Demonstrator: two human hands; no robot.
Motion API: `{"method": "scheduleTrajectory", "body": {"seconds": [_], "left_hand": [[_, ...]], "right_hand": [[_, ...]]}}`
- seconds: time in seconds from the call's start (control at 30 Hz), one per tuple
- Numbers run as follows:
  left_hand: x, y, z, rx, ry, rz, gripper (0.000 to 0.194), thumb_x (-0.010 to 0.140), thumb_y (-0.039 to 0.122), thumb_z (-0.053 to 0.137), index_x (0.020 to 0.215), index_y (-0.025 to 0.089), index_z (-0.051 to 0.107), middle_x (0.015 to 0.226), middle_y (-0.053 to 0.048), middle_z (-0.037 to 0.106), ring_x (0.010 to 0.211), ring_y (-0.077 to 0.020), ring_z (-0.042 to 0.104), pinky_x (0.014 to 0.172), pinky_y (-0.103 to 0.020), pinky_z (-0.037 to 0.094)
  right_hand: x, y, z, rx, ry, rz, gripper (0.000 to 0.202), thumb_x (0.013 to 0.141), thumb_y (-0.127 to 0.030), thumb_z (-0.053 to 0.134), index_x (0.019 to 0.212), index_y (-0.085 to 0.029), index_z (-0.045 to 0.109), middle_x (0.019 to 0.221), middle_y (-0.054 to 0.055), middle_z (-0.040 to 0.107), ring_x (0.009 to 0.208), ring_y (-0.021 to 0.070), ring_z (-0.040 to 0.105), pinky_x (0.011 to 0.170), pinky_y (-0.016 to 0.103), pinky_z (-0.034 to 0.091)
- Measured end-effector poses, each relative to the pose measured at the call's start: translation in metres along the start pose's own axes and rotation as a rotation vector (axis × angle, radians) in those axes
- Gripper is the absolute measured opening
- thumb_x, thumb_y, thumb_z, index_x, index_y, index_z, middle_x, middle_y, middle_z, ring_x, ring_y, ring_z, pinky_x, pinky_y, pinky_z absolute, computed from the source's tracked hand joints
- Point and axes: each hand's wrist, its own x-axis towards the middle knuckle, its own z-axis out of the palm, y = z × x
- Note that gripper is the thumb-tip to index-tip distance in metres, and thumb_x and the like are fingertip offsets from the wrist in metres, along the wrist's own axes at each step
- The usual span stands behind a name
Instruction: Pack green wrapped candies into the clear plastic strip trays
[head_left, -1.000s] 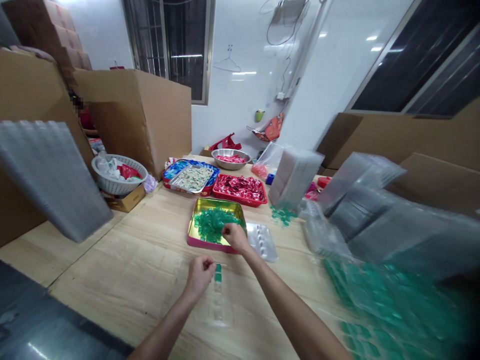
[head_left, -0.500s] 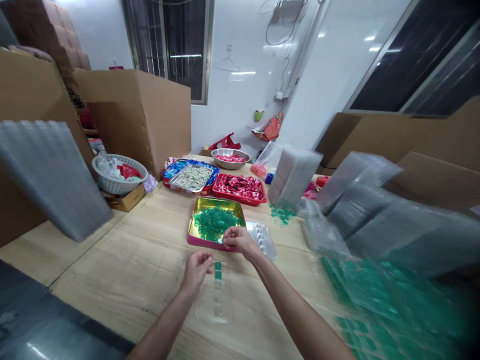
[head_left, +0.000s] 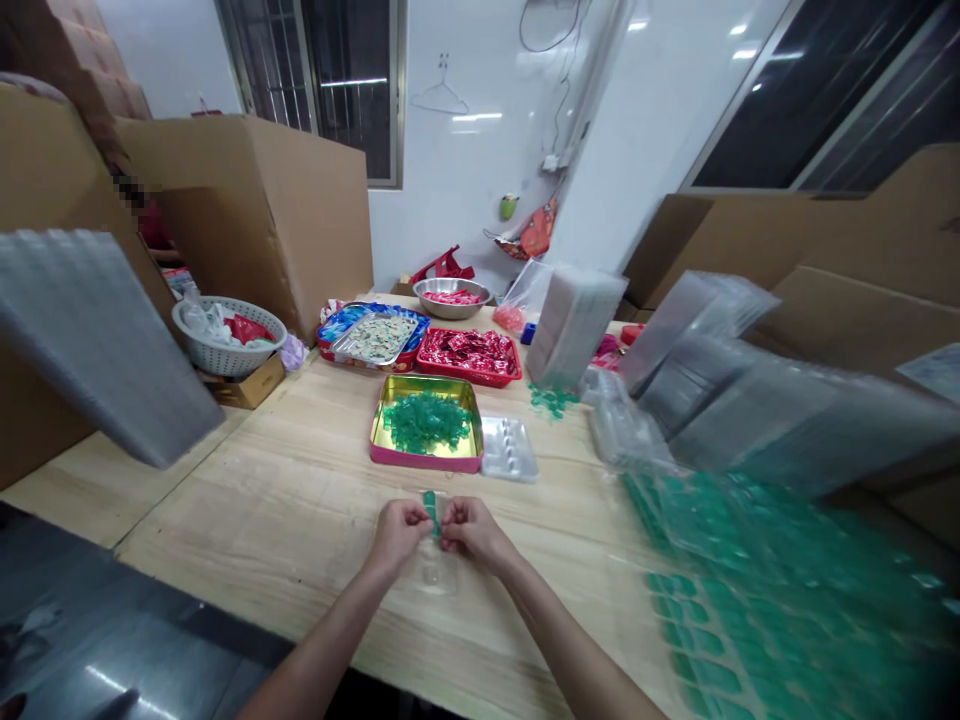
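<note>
A clear plastic blister tray [head_left: 436, 580] lies on the table in front of me, with small green pieces [head_left: 430, 500] in a row of its pockets. My left hand [head_left: 403, 532] is closed in a pinch at the left of this row; what its fingertips grip, if anything, is hidden. From the right, my right hand [head_left: 471, 530] meets it over the tray, thumb and fingers pinched at a green piece between the two hands. Beyond them stands a gold-lined tin [head_left: 427, 463] holding a heap of loose green pieces [head_left: 426, 422].
An empty-looking clear tray [head_left: 510, 450] sits beside the tin. Behind are a red tray [head_left: 472, 378] of red packets, a tray of pale pieces [head_left: 379, 338] and a metal bowl [head_left: 453, 308]. Plastic tray stacks [head_left: 574, 325] and green-filled trays [head_left: 750, 600] crowd the right.
My right hand has come back from the tin's front edge to the blister tray, beside my left hand. My left hand has shifted slightly right over the row. The view has tilted slightly.
</note>
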Motion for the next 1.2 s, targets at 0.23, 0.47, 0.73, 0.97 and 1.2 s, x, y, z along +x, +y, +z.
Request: {"method": "scheduleTrajectory", "body": {"seconds": [0.23, 0.47, 0.73, 0.97, 1.2], "left_hand": [[0.004, -0.006, 0.004, 0.345, 0.072, 0.105, 0.009, 0.059, 0.013, 0.057, 0.051, 0.016, 0.061, 0.047, 0.002, 0.052, 0.049, -0.0126, 0.047, 0.051, -0.023, 0.03], [0.001, -0.013, 0.004, 0.579, 0.096, 0.2, 0.012, 0.065, 0.011, 0.053, 0.061, 0.017, 0.064, 0.068, -0.004, 0.059, 0.071, -0.0172, 0.052, 0.066, -0.026, 0.034], [-0.003, -0.013, 0.007, 0.691, 0.058, 0.208, 0.024, 0.077, 0.013, 0.042, 0.073, 0.015, 0.066, 0.076, -0.006, 0.061, 0.075, -0.0164, 0.055, 0.07, -0.025, 0.036], [0.0, -0.015, 0.002, 0.593, 0.047, 0.23, 0.021, 0.075, 0.015, 0.044, 0.074, 0.013, 0.065, 0.076, -0.008, 0.063, 0.076, -0.0185, 0.055, 0.071, -0.027, 0.037], [0.003, -0.025, 0.004, 0.576, 0.073, 0.232, 0.016, 0.071, 0.018, 0.049, 0.07, 0.014, 0.064, 0.074, -0.007, 0.062, 0.073, -0.0185, 0.054, 0.069, -0.028, 0.037]], "right_hand": [[0.006, 0.005, 0.01, -0.387, 0.134, -0.097, 0.014, 0.052, -0.006, 0.044, 0.054, -0.019, 0.044, 0.038, -0.007, 0.048, 0.037, 0.0115, 0.049, 0.039, 0.018, 0.03], [0.013, -0.022, 0.001, -0.865, 0.18, -0.453, 0.017, 0.058, -0.006, 0.045, 0.059, -0.016, 0.059, 0.055, 0.0, 0.059, 0.056, 0.013, 0.054, 0.052, 0.02, 0.033], [0.111, -0.081, -0.006, -1.071, 0.233, -0.306, 0.021, 0.061, -0.007, 0.054, 0.072, -0.015, 0.069, 0.077, 0.008, 0.069, 0.077, 0.0191, 0.062, 0.063, 0.022, 0.038], [0.141, -0.065, -0.016, -1.057, 0.193, -0.199, 0.022, 0.06, -0.004, 0.054, 0.07, -0.014, 0.07, 0.067, 0.006, 0.069, 0.066, 0.0154, 0.062, 0.054, 0.019, 0.038], [0.138, -0.07, -0.011, -1.08, 0.22, -0.267, 0.018, 0.061, -0.009, 0.06, 0.076, -0.015, 0.069, 0.081, 0.009, 0.069, 0.083, 0.0207, 0.062, 0.067, 0.023, 0.041]]}}
